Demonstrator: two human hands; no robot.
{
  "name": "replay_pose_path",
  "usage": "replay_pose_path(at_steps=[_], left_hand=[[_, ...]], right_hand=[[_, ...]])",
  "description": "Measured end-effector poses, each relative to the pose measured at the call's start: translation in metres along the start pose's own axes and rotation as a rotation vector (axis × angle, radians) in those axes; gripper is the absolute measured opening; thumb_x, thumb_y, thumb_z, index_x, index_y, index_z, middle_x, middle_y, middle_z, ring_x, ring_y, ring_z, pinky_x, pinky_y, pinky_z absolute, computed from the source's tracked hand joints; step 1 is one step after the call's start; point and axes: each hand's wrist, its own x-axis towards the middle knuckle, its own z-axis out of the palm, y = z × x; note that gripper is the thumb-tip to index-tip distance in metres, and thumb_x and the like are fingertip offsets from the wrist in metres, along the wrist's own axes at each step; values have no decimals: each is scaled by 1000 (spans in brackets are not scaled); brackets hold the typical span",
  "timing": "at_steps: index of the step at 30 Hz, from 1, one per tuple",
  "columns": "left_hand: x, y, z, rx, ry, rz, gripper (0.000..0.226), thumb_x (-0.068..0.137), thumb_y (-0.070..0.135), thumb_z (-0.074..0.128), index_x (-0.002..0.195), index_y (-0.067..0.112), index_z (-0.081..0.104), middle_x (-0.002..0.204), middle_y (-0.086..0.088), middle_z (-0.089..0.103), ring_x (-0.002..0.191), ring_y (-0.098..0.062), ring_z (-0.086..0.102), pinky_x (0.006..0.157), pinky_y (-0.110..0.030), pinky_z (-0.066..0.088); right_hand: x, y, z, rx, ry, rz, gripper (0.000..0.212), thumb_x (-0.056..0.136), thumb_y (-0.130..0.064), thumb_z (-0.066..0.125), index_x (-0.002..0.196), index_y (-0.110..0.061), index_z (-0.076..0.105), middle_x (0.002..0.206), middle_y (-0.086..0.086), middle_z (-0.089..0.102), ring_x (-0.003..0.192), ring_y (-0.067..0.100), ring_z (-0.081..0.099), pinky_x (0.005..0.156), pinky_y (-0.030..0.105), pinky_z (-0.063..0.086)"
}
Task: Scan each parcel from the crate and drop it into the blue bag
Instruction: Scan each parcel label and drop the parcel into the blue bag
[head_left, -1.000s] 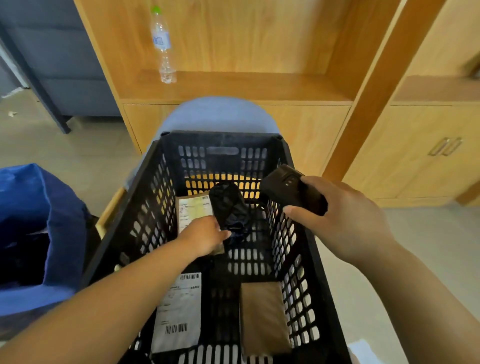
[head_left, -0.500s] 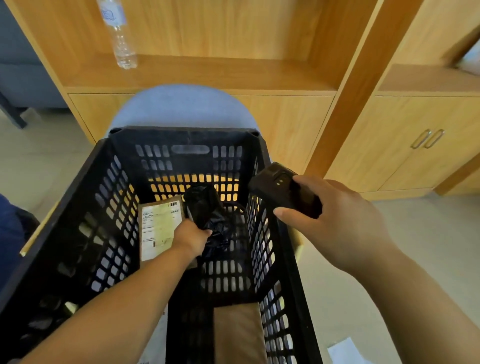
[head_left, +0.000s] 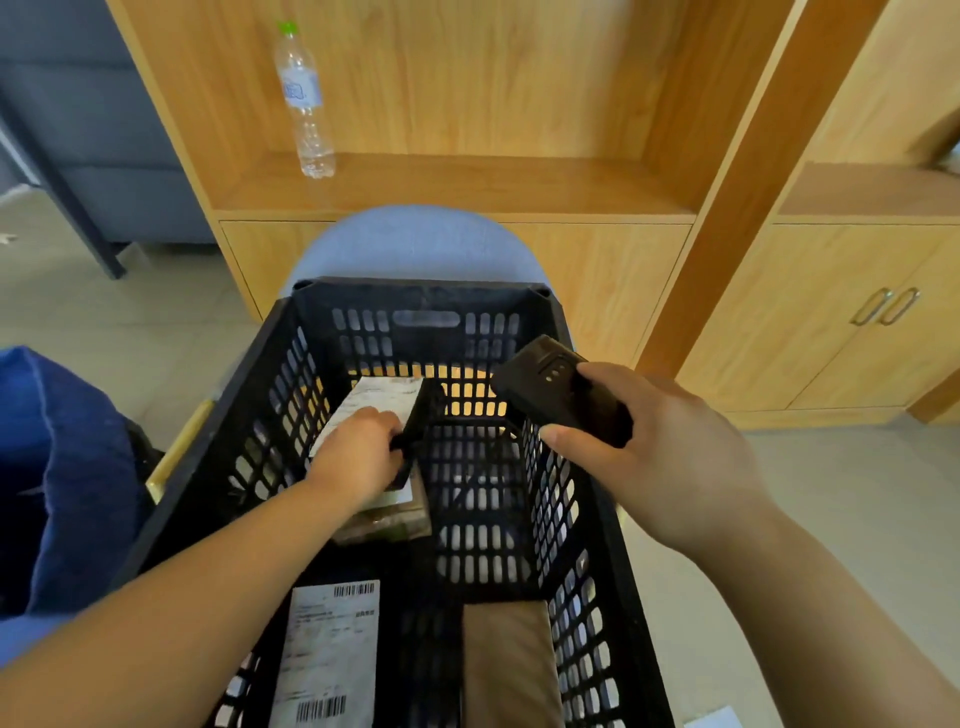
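A black slatted crate (head_left: 426, 293) stands in front of me. Inside it my left hand (head_left: 358, 460) grips a black parcel with a white label (head_left: 376, 400), label up and tilted toward the far left wall. A brownish parcel (head_left: 392, 522) lies just under that hand. My right hand (head_left: 660, 457) holds a black handheld scanner (head_left: 558, 387) over the crate's right rim, its head toward the label. Nearer to me lie a labelled parcel (head_left: 332, 654) and a plain brown parcel (head_left: 509, 667). The blue bag (head_left: 67, 467) stands open at the left.
The crate rests on a blue-grey chair (head_left: 415, 241) in front of a wooden shelf unit (head_left: 467, 182) that carries a water bottle (head_left: 304, 104). Cabinet doors with handles (head_left: 883, 306) are at the right, a grey sofa (head_left: 88, 135) at the far left.
My left hand has closed on the black labelled parcel and raised it a little, which uncovers a brownish parcel beneath. The scanner has stayed over the right rim. My view swung right, then back.
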Motion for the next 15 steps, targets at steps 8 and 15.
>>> replay_pose_path(at_steps=[8, 15], left_hand=[[0, -28, 18, -239, 91, -442, 48, 87, 30, 64, 130, 13, 49, 136, -14, 39, 125, -34, 35, 98, -41, 38], [14, -31, 22, -416, -110, -568, 50, 88, 34, 65, 127, 5, 52, 123, -13, 62, 101, -26, 60, 70, -29, 46]], right_hand=[[7, -4, 8, -34, -29, -13, 65, 81, -71, 47, 139, -43, 38, 106, -13, 54, 93, 13, 53, 77, 32, 52], [9, -1, 13, -41, -27, -5, 64, 81, -69, 49, 138, -42, 41, 108, -11, 56, 92, 14, 53, 76, 31, 50]])
